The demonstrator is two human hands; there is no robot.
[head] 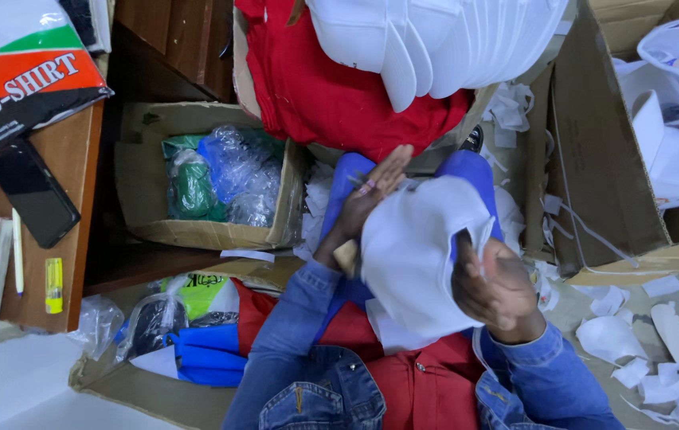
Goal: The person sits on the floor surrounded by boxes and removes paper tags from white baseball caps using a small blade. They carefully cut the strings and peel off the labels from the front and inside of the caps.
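I hold a white cap (pixel 412 255) over my lap, between both hands. My left hand (pixel 367 195) lies against its upper left edge with the fingers stretched out straight. A small tan object (pixel 346 256) shows by that wrist; I cannot tell what it is. My right hand (pixel 492 288) grips the cap's right side, thumb on the fabric. Blue cloth (pixel 475 171) shows behind the cap. Just beyond my hands, a stack of white caps (pixel 435 40) rests on red fabric (pixel 331 91).
A cardboard box (pixel 279 227) with plastic-wrapped bundles stands on the left. A large open carton (pixel 602 167) is on the right. Paper scraps (pixel 634 350) litter the floor. A phone (pixel 33 195), a pen and a yellow marker (pixel 53 284) lie on a wooden table. Blue caps (pixel 200 354) sit lower left.
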